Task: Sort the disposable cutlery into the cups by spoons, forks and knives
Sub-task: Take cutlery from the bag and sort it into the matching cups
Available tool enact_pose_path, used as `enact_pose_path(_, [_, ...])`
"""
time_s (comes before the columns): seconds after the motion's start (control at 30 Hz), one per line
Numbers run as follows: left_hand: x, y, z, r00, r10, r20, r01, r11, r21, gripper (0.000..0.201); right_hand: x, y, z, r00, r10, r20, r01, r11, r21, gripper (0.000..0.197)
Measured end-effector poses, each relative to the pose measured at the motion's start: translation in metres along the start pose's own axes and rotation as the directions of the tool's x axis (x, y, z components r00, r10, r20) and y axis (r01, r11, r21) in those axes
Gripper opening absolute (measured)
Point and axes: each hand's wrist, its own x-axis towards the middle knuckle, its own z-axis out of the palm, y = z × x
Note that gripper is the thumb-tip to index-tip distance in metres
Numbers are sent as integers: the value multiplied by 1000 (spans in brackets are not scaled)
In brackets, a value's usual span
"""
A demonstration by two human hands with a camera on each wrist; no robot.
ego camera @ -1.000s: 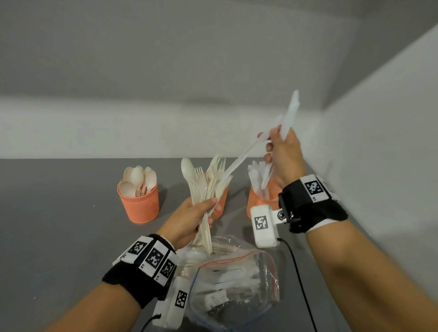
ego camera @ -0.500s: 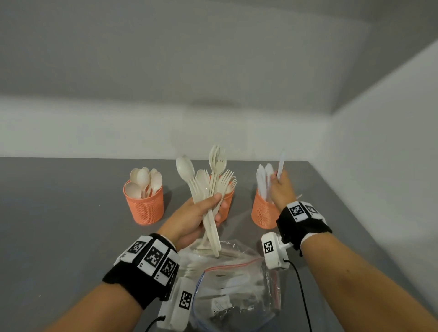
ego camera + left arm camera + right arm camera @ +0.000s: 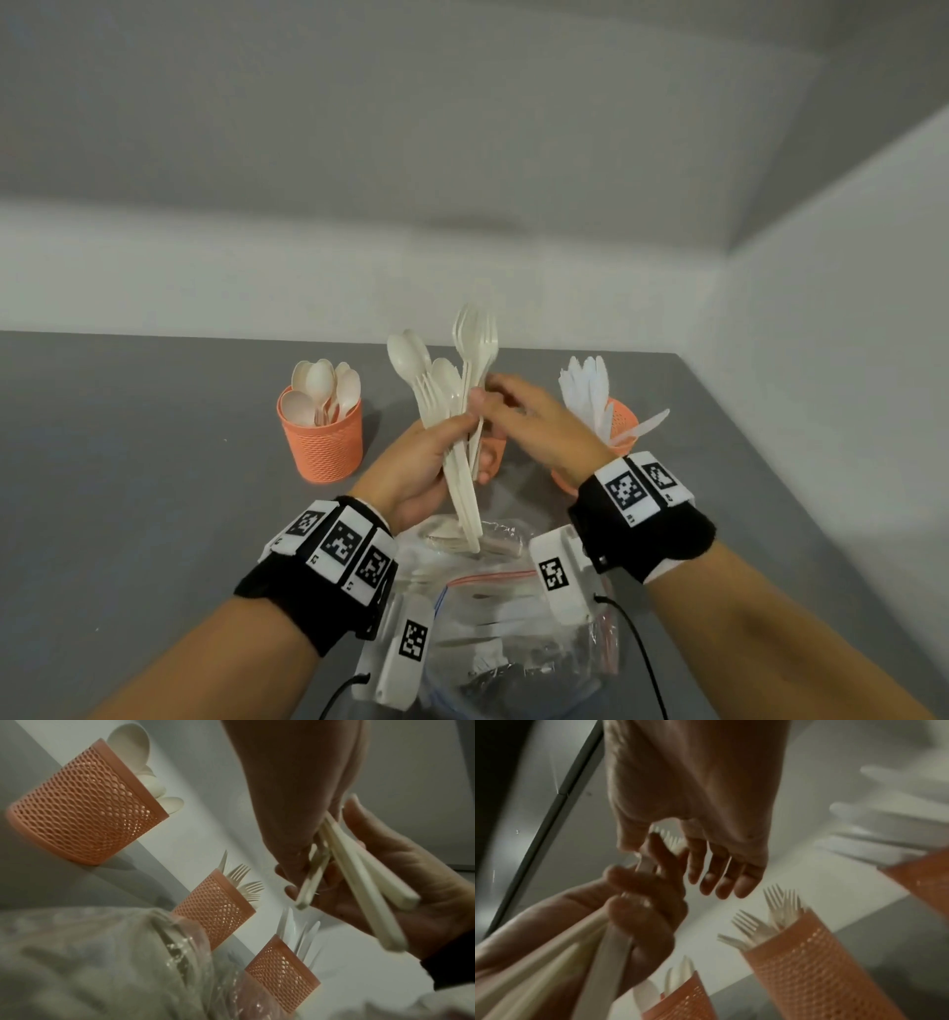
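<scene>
My left hand grips a bundle of cream spoons and forks, heads up, above the bag. My right hand reaches across and pinches a fork in the bundle between thumb and forefinger, its other fingers loose. Three orange mesh cups stand behind. The left cup holds spoons. The middle cup holds forks and is mostly hidden by my hands in the head view. The right cup holds white knives, one leaning out to the right.
A clear zip bag with more cutlery lies on the grey table just below my hands. White walls close the table at the back and along the right side. Cables run from both wrist cameras.
My right hand lowered the white knife into the right cup, let it go, then moved left to the bundle. My left hand kept holding the bundle.
</scene>
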Motion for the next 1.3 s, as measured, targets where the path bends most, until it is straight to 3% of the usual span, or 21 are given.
enact_pose_path(0.07, [-1,1,2,1000,6,0,-6,999,44,21,-3,-6,9,997,10,73,-11,1000,17,32])
enact_pose_path(0.2, [-2,3,4,999,7,-31,-5,997,72,21,4,-6,22,997,69,-40,-69,998,12,36])
enact_pose_path(0.33, [-6,8,2,999,-30,-26,32,998,56,31,8,-9,26,986,132,-105,-112,978,178,32])
enact_pose_path(0.5, [-8,9,-5,996,-68,-53,69,998,14,31,13,-9,29,972,94,-216,-73,992,105,12])
enact_pose_path(0.6, [-9,9,-8,993,-67,-99,66,998,-12,29,16,-13,25,934,69,-350,21,969,247,9])
enact_pose_path(0.67, [-9,10,-12,981,-26,-193,31,999,23,24,18,-18,18,912,25,-409,119,939,323,16])
enact_pose_path(0.73, [-8,13,-17,962,18,-273,-7,999,40,22,18,-23,13,922,7,-387,151,914,378,18])
enact_pose_path(0.8, [-7,17,-19,952,53,-302,-37,998,57,23,15,-28,18,951,-35,-306,139,935,325,9])
enact_pose_path(0.9, [-8,21,-14,961,91,-261,-48,985,168,19,10,-31,38,979,-57,-194,79,991,110,18])
enact_pose_path(0.97, [-9,21,-12,969,105,-222,-47,967,251,28,10,-32,48,990,-25,-142,45,989,138,20])
enact_pose_path(1.03, [-11,22,-13,976,96,-195,-40,962,270,33,12,-34,51,990,-7,-138,19,996,85,11])
enact_pose_path(1.1, [-16,25,-16,985,90,-148,-49,965,257,24,15,-33,49,987,6,-158,-6,1000,2,13])
enact_pose_path(1.23, [-25,31,-18,998,62,-9,-58,971,232,8,17,-30,47,969,128,-212,-77,970,232,21])
enact_pose_path(1.3, [-27,31,-20,998,51,-48,-40,977,209,24,22,-33,40,954,180,-238,-76,918,390,21])
